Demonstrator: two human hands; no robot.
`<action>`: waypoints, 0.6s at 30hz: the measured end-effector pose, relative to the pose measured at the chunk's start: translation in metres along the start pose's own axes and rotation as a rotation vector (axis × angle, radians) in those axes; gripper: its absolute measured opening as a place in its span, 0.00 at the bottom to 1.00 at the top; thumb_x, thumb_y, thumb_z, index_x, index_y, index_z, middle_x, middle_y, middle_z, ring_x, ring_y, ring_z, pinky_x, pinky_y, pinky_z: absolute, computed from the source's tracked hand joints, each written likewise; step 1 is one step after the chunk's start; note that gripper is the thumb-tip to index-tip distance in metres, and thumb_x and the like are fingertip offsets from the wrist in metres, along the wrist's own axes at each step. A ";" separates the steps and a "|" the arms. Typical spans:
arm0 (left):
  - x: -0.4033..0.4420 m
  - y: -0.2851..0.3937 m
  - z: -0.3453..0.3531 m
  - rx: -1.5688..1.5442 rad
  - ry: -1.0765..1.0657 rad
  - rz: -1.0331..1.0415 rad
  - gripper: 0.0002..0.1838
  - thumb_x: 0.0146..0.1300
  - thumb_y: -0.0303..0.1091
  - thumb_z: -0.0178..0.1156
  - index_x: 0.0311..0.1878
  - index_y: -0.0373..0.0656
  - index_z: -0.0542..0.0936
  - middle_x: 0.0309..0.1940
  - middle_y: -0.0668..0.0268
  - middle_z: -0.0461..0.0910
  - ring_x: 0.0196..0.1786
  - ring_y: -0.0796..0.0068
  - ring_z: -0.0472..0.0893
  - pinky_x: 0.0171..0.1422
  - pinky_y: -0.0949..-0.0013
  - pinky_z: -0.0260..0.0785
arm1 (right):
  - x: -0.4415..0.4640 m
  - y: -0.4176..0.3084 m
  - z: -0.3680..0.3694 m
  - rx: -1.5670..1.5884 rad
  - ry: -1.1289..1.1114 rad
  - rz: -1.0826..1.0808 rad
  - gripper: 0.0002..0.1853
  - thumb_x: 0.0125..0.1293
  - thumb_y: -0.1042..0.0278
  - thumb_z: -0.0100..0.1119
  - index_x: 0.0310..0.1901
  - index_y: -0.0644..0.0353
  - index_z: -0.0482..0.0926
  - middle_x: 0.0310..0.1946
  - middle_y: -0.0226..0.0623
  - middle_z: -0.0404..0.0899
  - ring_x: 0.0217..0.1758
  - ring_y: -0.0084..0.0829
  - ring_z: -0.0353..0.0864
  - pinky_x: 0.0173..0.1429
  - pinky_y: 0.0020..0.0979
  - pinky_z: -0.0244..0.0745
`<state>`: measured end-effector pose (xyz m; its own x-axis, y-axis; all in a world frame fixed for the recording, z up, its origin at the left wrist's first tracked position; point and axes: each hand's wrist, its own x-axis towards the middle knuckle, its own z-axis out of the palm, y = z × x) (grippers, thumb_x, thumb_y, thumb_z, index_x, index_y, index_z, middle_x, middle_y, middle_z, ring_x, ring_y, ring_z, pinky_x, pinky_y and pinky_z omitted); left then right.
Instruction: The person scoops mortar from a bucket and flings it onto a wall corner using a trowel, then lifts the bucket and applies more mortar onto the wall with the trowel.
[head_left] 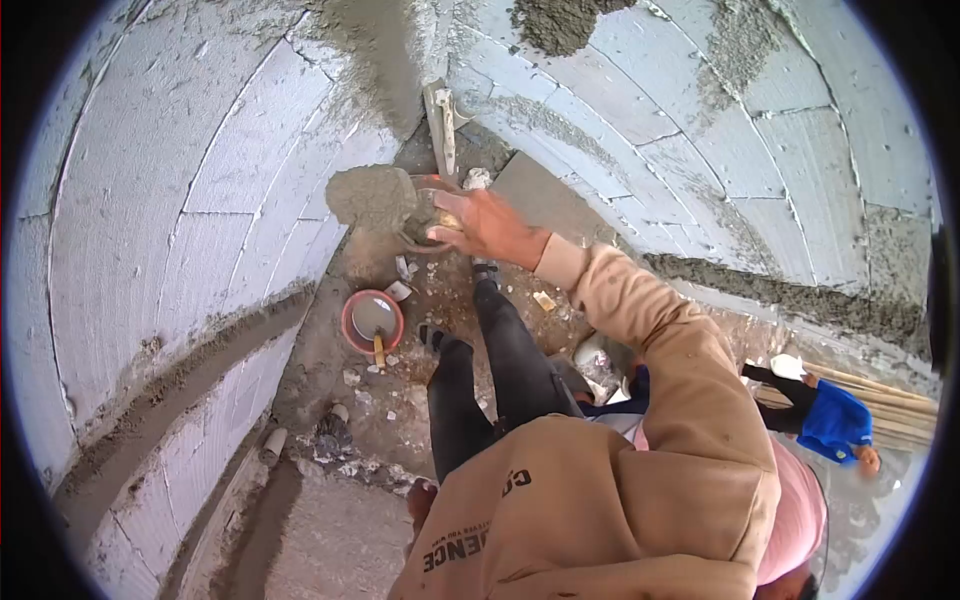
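Observation:
My right hand (488, 226) reaches forward, its fingers closed around the handle of a trowel (410, 197). A thick load of wet grey mortar (368, 196) covers the trowel's blade. Partly hidden below that hand is a round bucket (432, 246) with an orange-red rim. My left hand (421, 498) shows only as a small part beside the tan hoodie, and its fingers cannot be made out. On the floor to the left, a red bucket (398, 325) contains greyish liquid, with a wooden-handled tool (379, 350) standing at its edge.
Block walls (240, 160) meet in a corner, where a long narrow board (438, 130) leans. Fresh mortar (565, 25) sticks to the right wall. Rubble (400, 400) litters the floor. A person in blue (838, 418) and one in pink (800, 500) are at the right, near long poles (900, 405).

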<state>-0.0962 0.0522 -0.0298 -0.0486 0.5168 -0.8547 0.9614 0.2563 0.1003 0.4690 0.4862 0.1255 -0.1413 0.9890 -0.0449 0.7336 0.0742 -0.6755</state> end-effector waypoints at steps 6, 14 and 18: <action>0.015 0.034 -0.091 0.049 0.101 -0.007 0.14 0.64 0.37 0.59 0.49 0.42 0.81 0.40 0.43 0.86 0.46 0.38 0.85 0.50 0.40 0.77 | 0.001 -0.041 -0.095 0.315 -0.399 -0.142 0.22 0.73 0.50 0.64 0.50 0.65 0.79 0.27 0.43 0.77 0.24 0.41 0.78 0.30 0.40 0.74; 0.002 0.022 -0.042 -0.082 0.109 0.199 0.11 0.64 0.36 0.61 0.47 0.42 0.84 0.41 0.49 0.87 0.46 0.43 0.87 0.50 0.46 0.79 | 0.019 0.247 -0.117 0.627 -0.057 0.794 0.17 0.79 0.53 0.57 0.51 0.62 0.74 0.24 0.24 0.71 0.18 0.15 0.67 0.19 0.19 0.68; -0.036 0.040 -0.016 -0.252 -0.103 -0.229 0.08 0.65 0.32 0.62 0.44 0.42 0.86 0.45 0.51 0.87 0.51 0.48 0.87 0.56 0.52 0.79 | -0.024 0.194 -0.196 0.356 0.284 0.692 0.13 0.81 0.54 0.53 0.45 0.56 0.74 0.23 0.22 0.69 0.18 0.14 0.65 0.19 0.18 0.65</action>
<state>-0.0604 0.0570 0.0136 -0.2154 0.3410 -0.9151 0.8312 0.5558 0.0115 0.7454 0.5016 0.1399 0.4731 0.7943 -0.3811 0.3316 -0.5613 -0.7582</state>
